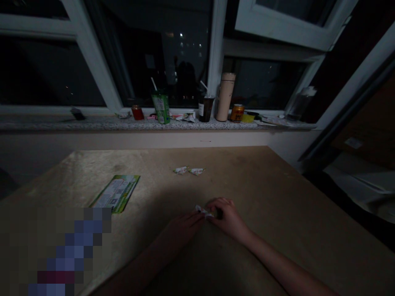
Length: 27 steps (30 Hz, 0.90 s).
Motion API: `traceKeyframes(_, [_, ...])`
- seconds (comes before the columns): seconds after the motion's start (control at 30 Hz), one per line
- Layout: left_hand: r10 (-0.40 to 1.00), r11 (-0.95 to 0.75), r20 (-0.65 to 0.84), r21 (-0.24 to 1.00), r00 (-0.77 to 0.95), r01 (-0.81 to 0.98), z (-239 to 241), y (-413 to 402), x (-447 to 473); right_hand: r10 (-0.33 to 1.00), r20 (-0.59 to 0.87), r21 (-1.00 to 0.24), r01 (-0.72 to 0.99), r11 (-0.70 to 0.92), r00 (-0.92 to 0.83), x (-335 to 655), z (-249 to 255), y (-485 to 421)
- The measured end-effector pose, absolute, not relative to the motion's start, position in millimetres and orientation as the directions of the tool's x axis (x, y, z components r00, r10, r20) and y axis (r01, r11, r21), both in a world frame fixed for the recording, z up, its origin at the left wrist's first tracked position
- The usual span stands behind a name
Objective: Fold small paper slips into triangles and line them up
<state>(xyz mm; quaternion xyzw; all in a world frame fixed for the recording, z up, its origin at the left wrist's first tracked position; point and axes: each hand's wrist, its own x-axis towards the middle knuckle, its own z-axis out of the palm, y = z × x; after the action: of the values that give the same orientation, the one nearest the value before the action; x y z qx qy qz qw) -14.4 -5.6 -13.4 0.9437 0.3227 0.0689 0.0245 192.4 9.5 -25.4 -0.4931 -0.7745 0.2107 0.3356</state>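
Observation:
On the brown table (pixel 262 193) both my hands meet over a small folded paper piece (pixel 203 211). My left hand (pixel 182 228) pinches its left end with the fingertips. My right hand (pixel 226 218) has its fingers curled onto the right end and covers part of the paper. Two similar small folded paper pieces (pixel 181 169) (pixel 196 171) lie side by side further back on the table, apart from my hands.
A green printed leaflet (pixel 116 192) lies on the table to the left. The stone windowsill (pixel 61 122) behind holds a green cup with a straw (pixel 161 107), a dark cup (pixel 205 107), a tall beige flask (pixel 225 97), a red jar (pixel 137 112) and a can (pixel 237 113).

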Motion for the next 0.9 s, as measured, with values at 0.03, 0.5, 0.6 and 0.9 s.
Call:
traceKeyframes(0.03, [0.62, -0.785, 0.114, 0.112, 0.776, 0.61, -14.0, -6.2, -14.3, 0.914, 0.302, -0.677, 0.614, 0.406, -0.271, 193.2, -26.4, 9.9])
traceKeyframes(0.5, [0.662, -0.69, 0.037, 0.419, 0.749, 0.59, -11.3, -30.4, -13.8, 0.957, 0.157, -0.927, 0.297, 0.228, -0.242, 202.4, -24.6, -4.9])
traceKeyframes(0.6, [0.656, -0.687, 0.014, 0.425, 0.755, 0.589, -12.9, -29.6, -14.2, 0.955, 0.171, -0.913, 0.324, 0.246, -0.243, 200.2, -23.2, -10.1])
traceKeyframes(0.9, [0.677, -0.653, -0.025, 0.44, 0.736, 0.616, -4.9, -30.0, -8.8, 0.779, 0.388, -0.552, 0.553, 0.625, -0.492, 194.8, -22.1, -34.5])
